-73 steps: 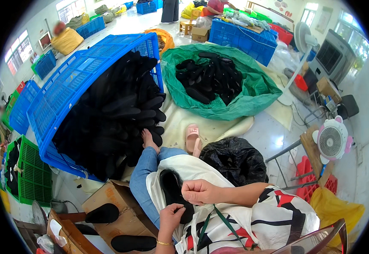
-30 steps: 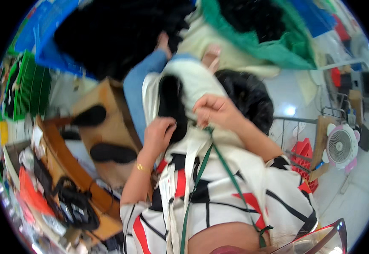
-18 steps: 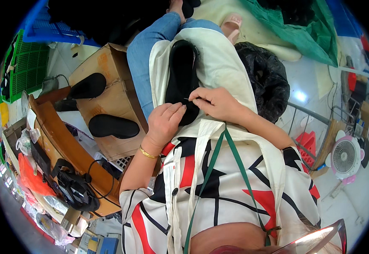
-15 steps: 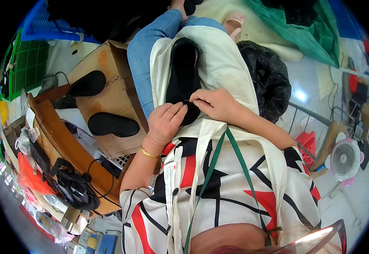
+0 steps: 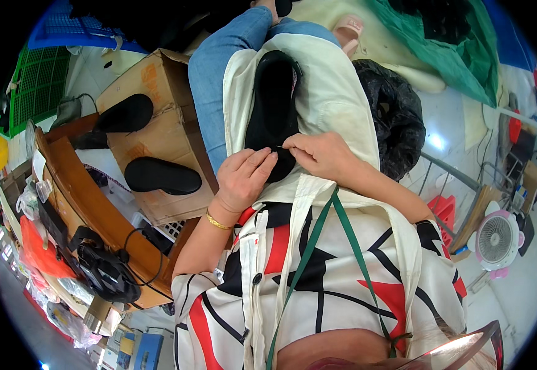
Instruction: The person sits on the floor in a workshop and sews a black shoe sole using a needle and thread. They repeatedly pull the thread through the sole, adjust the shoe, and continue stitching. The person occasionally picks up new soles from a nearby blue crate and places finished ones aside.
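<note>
A black slip-on shoe lies across my lap on a cream apron, its narrower lower end toward my body. My left hand, with a gold bracelet at the wrist, has its fingers closed on the shoe's near end. Just to the right, my right hand pinches a thin, needle-like thing between thumb and forefinger. That thin piece points at the shoe's upper beside my left fingertips. Whether its tip is in the fabric is too small to tell.
Left of my knee stands a cardboard box with black shoe-shaped pieces on it. A wooden table curves along the left, carrying a black bag. On the right are a black plastic bag and a small fan.
The whole view has shifted slightly. Both hands keep nearly the same place on the shoe, and the thin piece stays pinched in my right fingers.
</note>
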Demonstrator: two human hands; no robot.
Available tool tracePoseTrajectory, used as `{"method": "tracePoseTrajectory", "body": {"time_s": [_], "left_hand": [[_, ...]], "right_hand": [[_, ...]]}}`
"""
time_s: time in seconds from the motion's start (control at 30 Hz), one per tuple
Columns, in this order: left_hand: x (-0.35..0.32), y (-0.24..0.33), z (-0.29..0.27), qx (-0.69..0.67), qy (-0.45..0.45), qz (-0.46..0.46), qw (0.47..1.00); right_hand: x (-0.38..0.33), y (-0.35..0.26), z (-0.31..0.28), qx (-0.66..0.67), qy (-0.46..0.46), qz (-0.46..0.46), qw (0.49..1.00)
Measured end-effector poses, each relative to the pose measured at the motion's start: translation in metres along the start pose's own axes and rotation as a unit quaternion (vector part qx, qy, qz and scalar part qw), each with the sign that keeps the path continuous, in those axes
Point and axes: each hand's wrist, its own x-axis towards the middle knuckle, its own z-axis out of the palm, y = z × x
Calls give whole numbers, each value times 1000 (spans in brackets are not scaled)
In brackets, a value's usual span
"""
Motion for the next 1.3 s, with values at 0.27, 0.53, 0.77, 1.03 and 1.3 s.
{"method": "tracePoseTrajectory", "body": {"time_s": [0.27,0.53,0.77,1.03,1.3], "left_hand": [[-1,-2,4,9,8,1,1000],[-7,-2,10,-24,31,-21,999],[-12,-2,9,-58,24,-46,997],[-5,8,12,-24,21,-18,999],[2,13,9,32,18,37,999]], "right_hand": [[0,1,-2,-26,-14,0,1000],[8,4,2,64,-63,67,994],[16,-3,13,66,-88,105,988],[26,-9,7,51,-82,66,993],[30,-40,-24,-161,-44,-62,984]]}}
